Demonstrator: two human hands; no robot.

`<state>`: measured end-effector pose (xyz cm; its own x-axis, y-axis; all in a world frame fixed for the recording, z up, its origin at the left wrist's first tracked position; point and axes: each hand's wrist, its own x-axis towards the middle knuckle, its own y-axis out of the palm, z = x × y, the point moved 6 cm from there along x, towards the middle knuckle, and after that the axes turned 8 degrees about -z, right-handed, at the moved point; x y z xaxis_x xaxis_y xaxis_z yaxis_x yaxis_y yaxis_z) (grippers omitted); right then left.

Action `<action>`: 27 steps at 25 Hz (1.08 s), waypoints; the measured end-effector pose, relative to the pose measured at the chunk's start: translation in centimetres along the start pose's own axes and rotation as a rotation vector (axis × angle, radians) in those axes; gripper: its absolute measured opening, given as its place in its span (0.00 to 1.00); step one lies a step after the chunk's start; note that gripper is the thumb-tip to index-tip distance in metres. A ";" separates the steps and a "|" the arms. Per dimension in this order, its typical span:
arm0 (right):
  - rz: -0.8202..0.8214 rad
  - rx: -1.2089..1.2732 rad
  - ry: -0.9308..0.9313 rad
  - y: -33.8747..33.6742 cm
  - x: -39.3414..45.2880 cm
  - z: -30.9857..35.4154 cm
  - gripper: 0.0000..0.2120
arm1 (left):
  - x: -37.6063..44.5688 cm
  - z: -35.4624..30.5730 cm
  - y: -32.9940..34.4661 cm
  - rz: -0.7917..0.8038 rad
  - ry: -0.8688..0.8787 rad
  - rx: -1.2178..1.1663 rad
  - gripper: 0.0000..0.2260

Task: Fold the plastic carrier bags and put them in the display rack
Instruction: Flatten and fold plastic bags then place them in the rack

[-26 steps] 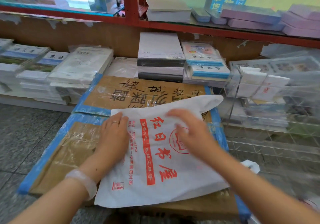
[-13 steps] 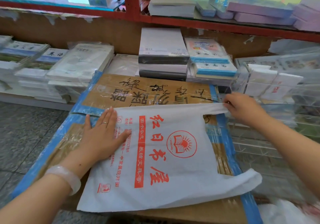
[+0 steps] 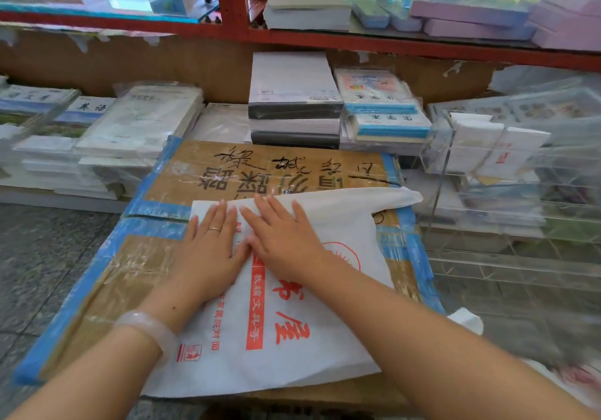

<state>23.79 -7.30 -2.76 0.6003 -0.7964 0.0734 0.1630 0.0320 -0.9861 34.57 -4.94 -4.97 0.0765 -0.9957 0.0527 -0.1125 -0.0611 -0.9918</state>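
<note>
A white plastic carrier bag [image 3: 292, 338] with red print lies flat on a taped cardboard box [image 3: 107, 289]. Its handles point right, the far one reaching the box's right edge. My left hand [image 3: 208, 250] presses flat on the bag's far left part, fingers straight, a ring on one finger. My right hand [image 3: 283, 240] lies flat beside it on the bag, fingers straight and pointing away from me. The clear acrylic display rack [image 3: 487, 165] stands to the right, with folded white bags [image 3: 478, 146] in its upper compartments.
Stacks of wrapped books and notebooks [image 3: 136, 126] line the low shelf behind the box. A red shelf rail [image 3: 390, 47] runs above with more paper packs. More white bags [image 3: 468, 320] lie at the box's right edge. Grey floor is at the left.
My right hand has come back from the bag's far handle at the right and now lies flat on the bag next to my left hand. The left hand stayed pressing on the bag.
</note>
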 end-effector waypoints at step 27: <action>-0.073 -0.196 0.257 -0.1 -20.5 -8.6 0.28 | -10.7 -1.2 -0.5 -0.061 0.223 -0.045 0.43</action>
<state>4.75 3.85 -5.40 0.3713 -0.9195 0.1293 0.0298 -0.1274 -0.9914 32.66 5.67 -4.90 -0.1354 -0.9805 0.1422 -0.1593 -0.1201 -0.9799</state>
